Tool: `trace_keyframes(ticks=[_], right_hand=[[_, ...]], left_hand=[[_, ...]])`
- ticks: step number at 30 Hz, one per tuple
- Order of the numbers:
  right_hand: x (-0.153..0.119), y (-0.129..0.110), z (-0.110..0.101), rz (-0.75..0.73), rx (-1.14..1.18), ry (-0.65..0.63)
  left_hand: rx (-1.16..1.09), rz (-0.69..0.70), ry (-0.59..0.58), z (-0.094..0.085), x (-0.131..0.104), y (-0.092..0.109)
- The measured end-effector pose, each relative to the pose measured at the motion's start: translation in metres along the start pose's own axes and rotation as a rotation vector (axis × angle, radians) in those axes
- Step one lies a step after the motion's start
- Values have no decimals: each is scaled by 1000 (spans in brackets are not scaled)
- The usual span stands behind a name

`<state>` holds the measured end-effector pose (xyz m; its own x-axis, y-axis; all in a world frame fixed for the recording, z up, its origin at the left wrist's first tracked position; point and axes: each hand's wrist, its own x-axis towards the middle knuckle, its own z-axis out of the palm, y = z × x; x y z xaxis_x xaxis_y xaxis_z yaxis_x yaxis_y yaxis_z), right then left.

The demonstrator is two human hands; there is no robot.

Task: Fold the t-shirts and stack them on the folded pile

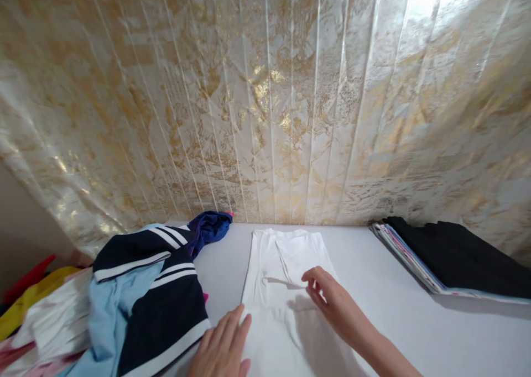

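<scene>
A white garment, which looks like a shirt, lies lengthwise on the pale surface with its sides folded in. A narrower flap of it, perhaps a sleeve, lies across the upper part. My right hand is over the right side, fingers curled, with thumb and fingertips closed at the flap's lower corner; the exact grip is partly hidden. Beside the garment's lower left edge, my left hand rests with fingers stretched out, its fingertips touching the cloth's edge or just next to it.
On the left is a loose heap with a navy and light-blue garment with white stripes, a dark blue cloth, and yellow cloth. Folded clothes with a black one on top lie at right. A shiny gold-and-white patterned sheet stands behind.
</scene>
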<state>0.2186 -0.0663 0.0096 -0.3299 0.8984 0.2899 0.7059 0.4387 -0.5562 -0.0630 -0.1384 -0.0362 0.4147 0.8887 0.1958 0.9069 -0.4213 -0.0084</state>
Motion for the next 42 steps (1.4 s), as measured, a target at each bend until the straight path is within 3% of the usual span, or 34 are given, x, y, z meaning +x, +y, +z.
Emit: trace_keyframes(ticks=[4, 8, 13, 17, 20, 26, 30, 35, 42], right_hand=[[-41, 29, -29, 155, -115, -21], [-72, 42, -31, 215, -205, 27], [-77, 45, -17, 250, -322, 156], [-74, 48, -9, 270, -331, 162], [-73, 47, -14, 325, -207, 96], [-75, 52, -31, 468, -67, -57], [-77, 54, -29, 455, -78, -64], [-76, 55, -30, 415, -61, -75], [-75, 46, -31, 425, 1, -72]], left_hand=[[-106, 61, -100, 8, 8, 10], [-152, 79, -89, 1, 18, 17], [-259, 266, -176, -30, 67, 59], [-374, 185, -199, -43, 109, 99], [-432, 111, -187, -35, 127, 115], [-597, 71, -93, -8, 132, 121], [-575, 121, -44, -7, 129, 121], [-469, 57, -56, -7, 130, 118], [-765, 288, 102, 0, 133, 118]])
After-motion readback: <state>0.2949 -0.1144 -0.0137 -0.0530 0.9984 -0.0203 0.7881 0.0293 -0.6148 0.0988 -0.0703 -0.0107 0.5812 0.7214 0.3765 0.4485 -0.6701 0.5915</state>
